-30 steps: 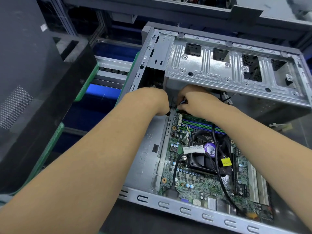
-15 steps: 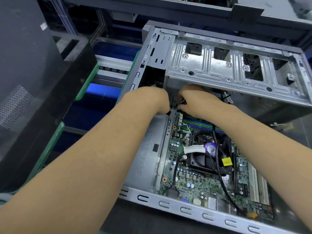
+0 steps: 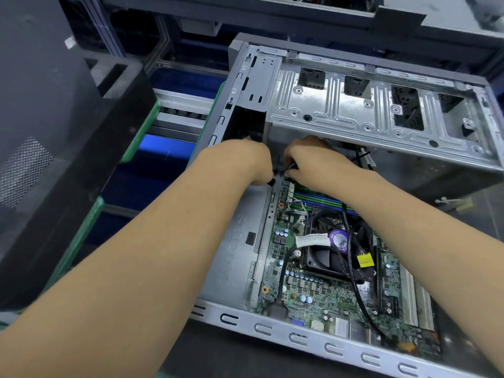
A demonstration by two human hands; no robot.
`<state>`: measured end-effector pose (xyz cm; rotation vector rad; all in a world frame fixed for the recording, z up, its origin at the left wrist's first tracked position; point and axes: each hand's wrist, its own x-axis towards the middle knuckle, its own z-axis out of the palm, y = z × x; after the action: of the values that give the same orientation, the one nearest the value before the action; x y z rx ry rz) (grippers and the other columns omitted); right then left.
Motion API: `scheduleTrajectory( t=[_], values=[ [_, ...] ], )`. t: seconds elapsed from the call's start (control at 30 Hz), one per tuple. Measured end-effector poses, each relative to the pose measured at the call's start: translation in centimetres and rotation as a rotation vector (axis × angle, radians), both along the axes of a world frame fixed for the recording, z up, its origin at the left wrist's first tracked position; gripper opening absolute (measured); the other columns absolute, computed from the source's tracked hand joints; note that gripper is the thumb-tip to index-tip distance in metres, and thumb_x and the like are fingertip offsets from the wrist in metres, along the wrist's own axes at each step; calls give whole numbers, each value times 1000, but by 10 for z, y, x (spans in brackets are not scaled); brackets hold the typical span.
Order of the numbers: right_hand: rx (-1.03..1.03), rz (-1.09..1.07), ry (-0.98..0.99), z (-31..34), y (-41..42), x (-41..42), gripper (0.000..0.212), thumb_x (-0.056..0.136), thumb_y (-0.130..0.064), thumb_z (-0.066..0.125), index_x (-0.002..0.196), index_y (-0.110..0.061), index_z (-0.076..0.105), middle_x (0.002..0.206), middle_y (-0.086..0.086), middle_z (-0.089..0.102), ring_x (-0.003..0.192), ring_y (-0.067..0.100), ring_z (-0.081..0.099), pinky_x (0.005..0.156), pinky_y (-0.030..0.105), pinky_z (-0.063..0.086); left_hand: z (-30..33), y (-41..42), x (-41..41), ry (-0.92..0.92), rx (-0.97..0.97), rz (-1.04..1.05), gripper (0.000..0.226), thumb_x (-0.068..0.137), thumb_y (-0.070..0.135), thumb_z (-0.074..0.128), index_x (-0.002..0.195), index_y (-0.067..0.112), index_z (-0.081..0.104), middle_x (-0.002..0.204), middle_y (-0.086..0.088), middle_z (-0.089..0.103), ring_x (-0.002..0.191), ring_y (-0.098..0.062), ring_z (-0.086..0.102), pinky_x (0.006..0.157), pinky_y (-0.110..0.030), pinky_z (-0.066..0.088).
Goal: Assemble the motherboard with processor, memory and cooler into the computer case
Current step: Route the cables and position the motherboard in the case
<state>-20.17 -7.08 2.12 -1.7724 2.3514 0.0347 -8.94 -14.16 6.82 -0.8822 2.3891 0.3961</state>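
Note:
The grey computer case [image 3: 272, 334] lies open before me, its drive cage [image 3: 381, 110] swung up at the back. Inside lies the green motherboard [image 3: 321, 296] with the black cooler fan [image 3: 327, 249] and memory slots [image 3: 321, 199]. Black cables [image 3: 354, 285] cross the fan. Both hands reach under the cage at the board's far left corner. My left hand [image 3: 245, 162] is curled, with a small black part showing below its fingers. My right hand [image 3: 313, 162] pinches a thin dark cable or connector [image 3: 290, 167]. The fingertips are mostly hidden.
A black case side panel [image 3: 68, 148] leans at the left over a green-edged tray [image 3: 141, 132]. A roller conveyor with blue parts [image 3: 169, 148] runs behind it. A dark frame and shelf cross the back. A white cable tie [image 3: 447, 200] lies at the right.
Both hands stay at the same corner under the cage, shifting only slightly. Nothing else has visibly moved.

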Motion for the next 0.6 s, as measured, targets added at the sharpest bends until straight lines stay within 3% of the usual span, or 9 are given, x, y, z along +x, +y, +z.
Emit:
scheduleTrajectory(
  t=[0.23,0.3,0.4,0.47,0.53,0.6],
  values=[
    [-7,-72,-125,-4,4,-4,9,89,-20,62,97,-18,66,102,7,62,89,25,58,68,23,42,-1,1,-1,9,22,15,27,102,15,37,118,-1,53,65,-6,45,51,-15,41,45,-22,33],
    [-27,-247,-342,1,13,-10,6,92,-22,59,97,-23,62,97,0,66,86,20,62,65,21,46,0,0,1,14,39,7,27,102,11,36,117,-3,54,67,-8,53,51,-17,44,45,-24,36],
    [-129,-507,-998,11,36,-16,14,90,-14,63,103,-10,65,95,8,73,88,15,68,80,21,52,-3,-2,3,91,184,74,27,100,2,34,111,-7,56,87,-22,70,53,-27,56,51,-28,46],
    [-123,-435,-1126,15,53,-19,16,88,-14,66,104,-10,67,93,2,75,90,5,66,82,11,45,-2,-3,4,197,298,134,23,98,0,36,107,-5,56,86,-21,70,56,-28,59,47,-25,45],
    [-72,-389,-1214,22,63,-23,14,87,-20,66,99,-14,69,96,-5,74,99,-1,63,90,11,36,0,-3,5,305,430,181,16,97,-1,42,103,1,57,75,-15,65,53,-22,59,42,-21,43],
    [-34,-364,-1295,27,66,-30,14,83,-23,66,95,-16,70,96,-5,74,100,-1,62,90,10,36,5,-2,7,403,589,231,14,95,-1,51,103,-1,62,70,-11,63,52,-14,59,41,-19,46]
  ],
)
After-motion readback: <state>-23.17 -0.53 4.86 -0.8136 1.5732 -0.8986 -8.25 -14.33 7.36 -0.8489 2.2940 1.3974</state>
